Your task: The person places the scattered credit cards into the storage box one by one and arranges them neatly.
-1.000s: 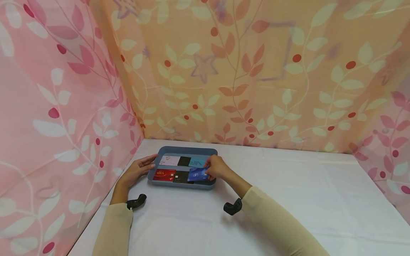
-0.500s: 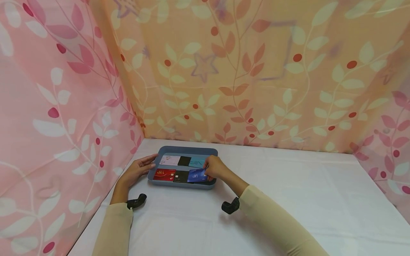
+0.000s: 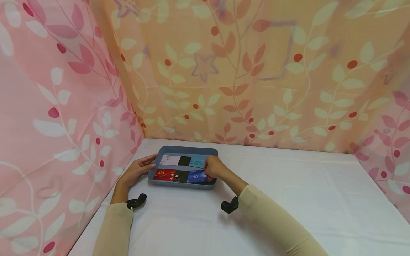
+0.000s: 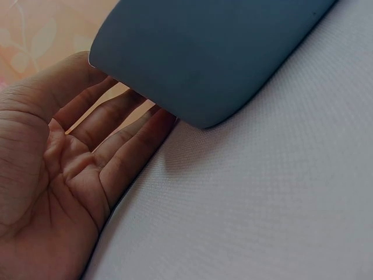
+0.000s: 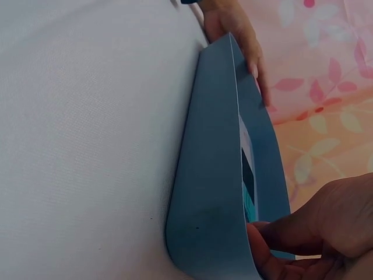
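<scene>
A shallow blue-grey tray [image 3: 179, 185] stands on the table, with two rows of cards in it. My right hand [image 3: 214, 167] reaches over the tray's right end and pinches the right edge of a blue VIP card [image 3: 195, 176] in the near row. Left of that card lie a black VIP card [image 3: 181, 177] and a red VIP card [image 3: 164, 174]. The far row has a pale flowered card [image 3: 169, 160], a black card [image 3: 184, 161] and a light blue card [image 3: 196, 162]. My left hand [image 4: 76, 151] touches the tray's left end, its fingers nearly straight.
A white cloth [image 3: 282, 199] covers the table. Pink patterned fabric [image 3: 64, 106] rises close on the left, and an orange leafy curtain [image 3: 256, 89] hangs behind. Each wrist carries a small black camera mount [image 3: 230, 205].
The blue card has dropped from a slight tilt to lie flatter in line with the near row. My right hand and forearm have shifted slightly left. The left hand stays put.
</scene>
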`<state>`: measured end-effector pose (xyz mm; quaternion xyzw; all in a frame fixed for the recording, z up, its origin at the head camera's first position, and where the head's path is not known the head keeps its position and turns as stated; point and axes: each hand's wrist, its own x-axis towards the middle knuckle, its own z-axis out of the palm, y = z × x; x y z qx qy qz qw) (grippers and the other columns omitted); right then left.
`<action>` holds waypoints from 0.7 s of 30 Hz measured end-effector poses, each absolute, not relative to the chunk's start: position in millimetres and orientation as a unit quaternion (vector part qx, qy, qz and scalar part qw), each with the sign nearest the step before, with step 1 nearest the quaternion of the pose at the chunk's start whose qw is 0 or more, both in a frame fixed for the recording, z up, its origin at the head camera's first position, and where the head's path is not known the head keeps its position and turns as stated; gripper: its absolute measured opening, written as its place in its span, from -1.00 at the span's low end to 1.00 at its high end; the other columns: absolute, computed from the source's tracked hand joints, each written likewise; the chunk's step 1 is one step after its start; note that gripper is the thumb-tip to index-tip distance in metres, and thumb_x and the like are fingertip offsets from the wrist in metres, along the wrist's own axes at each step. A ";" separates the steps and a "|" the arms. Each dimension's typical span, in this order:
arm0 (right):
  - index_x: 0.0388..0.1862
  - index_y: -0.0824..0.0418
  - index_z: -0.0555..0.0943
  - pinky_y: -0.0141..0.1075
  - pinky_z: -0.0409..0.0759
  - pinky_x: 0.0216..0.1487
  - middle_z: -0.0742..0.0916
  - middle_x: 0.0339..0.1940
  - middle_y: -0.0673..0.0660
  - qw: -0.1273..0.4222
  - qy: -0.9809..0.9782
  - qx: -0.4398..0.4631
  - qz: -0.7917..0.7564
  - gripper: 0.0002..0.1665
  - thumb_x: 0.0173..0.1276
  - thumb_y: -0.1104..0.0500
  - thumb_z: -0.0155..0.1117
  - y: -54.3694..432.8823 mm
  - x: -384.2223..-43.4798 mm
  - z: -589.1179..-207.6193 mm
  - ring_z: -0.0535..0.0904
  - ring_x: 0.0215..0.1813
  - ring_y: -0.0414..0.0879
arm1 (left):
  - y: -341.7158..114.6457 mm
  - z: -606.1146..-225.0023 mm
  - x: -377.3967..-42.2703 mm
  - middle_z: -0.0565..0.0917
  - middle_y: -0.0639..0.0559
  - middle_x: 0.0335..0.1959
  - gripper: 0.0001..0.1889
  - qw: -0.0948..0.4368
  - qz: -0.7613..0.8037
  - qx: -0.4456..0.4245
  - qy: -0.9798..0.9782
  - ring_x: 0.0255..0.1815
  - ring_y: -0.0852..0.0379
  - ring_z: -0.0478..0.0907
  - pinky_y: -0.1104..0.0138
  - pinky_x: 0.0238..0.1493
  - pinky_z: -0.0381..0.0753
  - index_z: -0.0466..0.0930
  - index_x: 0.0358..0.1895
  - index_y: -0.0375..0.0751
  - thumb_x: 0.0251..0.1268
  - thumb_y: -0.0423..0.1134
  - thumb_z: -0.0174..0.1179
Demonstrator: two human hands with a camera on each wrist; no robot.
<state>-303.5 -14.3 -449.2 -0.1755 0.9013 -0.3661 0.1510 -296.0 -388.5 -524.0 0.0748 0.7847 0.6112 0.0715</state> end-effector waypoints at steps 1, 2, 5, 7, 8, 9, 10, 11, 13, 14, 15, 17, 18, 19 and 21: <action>-0.32 0.45 0.64 -0.33 0.62 -0.62 0.68 -0.53 0.20 0.149 0.903 -0.177 -0.363 -0.95 0.26 0.52 0.27 -14.6 -303.7 -449.8 0.67 -0.67 -0.03 | -389.1 -524.6 -296.5 0.25 -0.07 0.59 -0.41 0.072 0.613 0.078 0.783 0.57 -0.15 0.19 0.23 0.34 0.45 0.31 0.55 -0.04 0.52 -0.19 0.18; -0.34 0.44 0.64 -0.34 0.61 -0.63 0.68 -0.54 0.19 0.148 0.904 -0.177 -0.360 -0.94 0.26 0.52 0.27 -14.8 -303.5 -449.7 0.68 -0.67 -0.03 | -389.2 -524.7 -296.6 0.25 -0.07 0.59 -0.41 0.072 0.616 0.080 0.781 0.57 -0.14 0.19 0.33 0.28 0.48 0.30 0.55 -0.05 0.52 -0.20 0.18; -0.37 0.41 0.63 -0.36 0.59 -0.64 0.66 -0.56 0.16 0.144 0.909 -0.177 -0.349 -0.93 0.27 0.51 0.26 -15.7 -303.6 -450.0 0.68 -0.66 -0.02 | -389.7 -524.8 -296.6 0.23 -0.10 0.59 -0.41 0.071 0.620 0.087 0.776 0.57 -0.15 0.18 0.48 0.17 0.50 0.29 0.55 -0.09 0.53 -0.22 0.17; -0.39 0.40 0.63 -0.38 0.57 -0.65 0.65 -0.57 0.15 0.141 0.913 -0.180 -0.338 -0.92 0.27 0.50 0.25 -16.3 -303.3 -450.2 0.70 -0.64 0.01 | -389.7 -524.3 -296.1 0.23 -0.10 0.59 -0.41 0.071 0.620 0.087 0.777 0.57 -0.15 0.18 0.49 0.16 0.50 0.29 0.56 -0.10 0.53 -0.21 0.17; -0.39 0.39 0.63 -0.38 0.56 -0.66 0.65 -0.58 0.14 0.139 0.915 -0.183 -0.333 -0.92 0.28 0.49 0.25 -16.5 -303.1 -450.1 0.71 -0.63 0.02 | -389.5 -524.0 -295.9 0.23 -0.10 0.59 -0.41 0.072 0.619 0.087 0.777 0.57 -0.15 0.18 0.49 0.16 0.50 0.29 0.56 -0.10 0.53 -0.21 0.17; -0.40 0.38 0.63 -0.39 0.55 -0.66 0.65 -0.59 0.14 0.135 0.917 -0.186 -0.325 -0.91 0.27 0.49 0.25 -16.6 -302.9 -450.2 0.71 -0.61 0.03 | -389.4 -523.7 -295.6 0.23 -0.10 0.59 -0.41 0.072 0.619 0.086 0.778 0.57 -0.15 0.17 0.48 0.16 0.50 0.29 0.56 -0.10 0.53 -0.21 0.17; -0.41 0.37 0.63 -0.40 0.54 -0.67 0.65 -0.60 0.13 0.132 0.919 -0.190 -0.319 -0.90 0.27 0.48 0.24 -16.7 -302.7 -450.4 0.72 -0.61 0.04 | -389.2 -523.2 -295.3 0.23 -0.10 0.59 -0.41 0.073 0.618 0.086 0.778 0.57 -0.15 0.17 0.48 0.17 0.50 0.29 0.56 -0.09 0.53 -0.21 0.17; -0.42 0.37 0.62 -0.41 0.53 -0.67 0.65 -0.61 0.12 0.130 0.921 -0.193 -0.314 -0.90 0.28 0.48 0.24 -16.8 -302.8 -450.5 0.73 -0.60 0.05 | -389.0 -522.9 -295.2 0.23 -0.10 0.59 -0.41 0.074 0.618 0.086 0.778 0.57 -0.15 0.17 0.47 0.17 0.50 0.28 0.56 -0.09 0.53 -0.21 0.16; -0.43 0.36 0.62 -0.42 0.51 -0.67 0.65 -0.62 0.11 0.125 0.923 -0.197 -0.305 -0.89 0.29 0.46 0.25 -17.0 -303.0 -451.1 0.73 -0.59 0.06 | -388.5 -522.3 -295.1 0.23 -0.09 0.59 -0.41 0.074 0.617 0.083 0.779 0.57 -0.16 0.17 0.47 0.17 0.49 0.29 0.56 -0.09 0.53 -0.21 0.16; -0.44 0.36 0.62 -0.42 0.50 -0.67 0.65 -0.62 0.11 0.123 0.924 -0.198 -0.303 -0.89 0.30 0.45 0.25 -16.9 -303.3 -451.4 0.73 -0.59 0.06 | -388.3 -522.1 -295.3 0.23 -0.09 0.59 -0.41 0.074 0.617 0.081 0.779 0.57 -0.16 0.17 0.47 0.17 0.49 0.29 0.56 -0.09 0.53 -0.21 0.17; -0.44 0.36 0.61 -0.43 0.50 -0.67 0.65 -0.62 0.11 0.122 0.925 -0.198 -0.301 -0.88 0.31 0.44 0.25 -17.0 -303.7 -451.9 0.73 -0.59 0.06 | -388.1 -522.0 -295.5 0.23 -0.09 0.59 -0.41 0.074 0.617 0.080 0.779 0.57 -0.16 0.17 0.48 0.17 0.49 0.29 0.56 -0.09 0.53 -0.21 0.17; -0.46 0.35 0.61 -0.43 0.48 -0.69 0.65 -0.61 0.11 0.120 0.926 -0.197 -0.300 -0.86 0.32 0.43 0.24 -17.5 -304.6 -453.2 0.73 -0.59 0.06 | -387.7 -521.9 -295.8 0.24 -0.09 0.59 -0.41 0.075 0.617 0.077 0.779 0.57 -0.16 0.17 0.48 0.16 0.50 0.29 0.55 -0.09 0.53 -0.20 0.17; -0.48 0.35 0.60 -0.43 0.47 -0.69 0.65 -0.61 0.11 0.119 0.927 -0.196 -0.298 -0.84 0.32 0.43 0.24 -17.7 -305.1 -454.1 0.72 -0.60 0.05 | -387.6 -521.9 -295.9 0.24 -0.09 0.59 -0.41 0.075 0.617 0.076 0.779 0.57 -0.16 0.18 0.49 0.15 0.50 0.30 0.55 -0.09 0.52 -0.20 0.18; -0.50 0.34 0.60 -0.43 0.46 -0.71 0.66 -0.60 0.11 0.118 0.927 -0.194 -0.298 -0.83 0.31 0.44 0.23 -18.1 -305.5 -455.0 0.72 -0.61 0.05 | -387.4 -522.0 -296.0 0.24 -0.10 0.59 -0.41 0.075 0.618 0.076 0.779 0.57 -0.16 0.18 0.49 0.15 0.50 0.30 0.55 -0.10 0.52 -0.20 0.18; -0.56 0.33 0.59 -0.44 0.43 -0.73 0.67 -0.61 0.11 0.115 0.929 -0.192 -0.294 -0.78 0.30 0.45 0.22 -18.9 -306.0 -457.1 0.71 -0.64 0.03 | -387.0 -521.9 -295.8 0.24 -0.10 0.59 -0.41 0.076 0.619 0.077 0.778 0.57 -0.16 0.18 0.49 0.15 0.50 0.29 0.55 -0.11 0.52 -0.21 0.18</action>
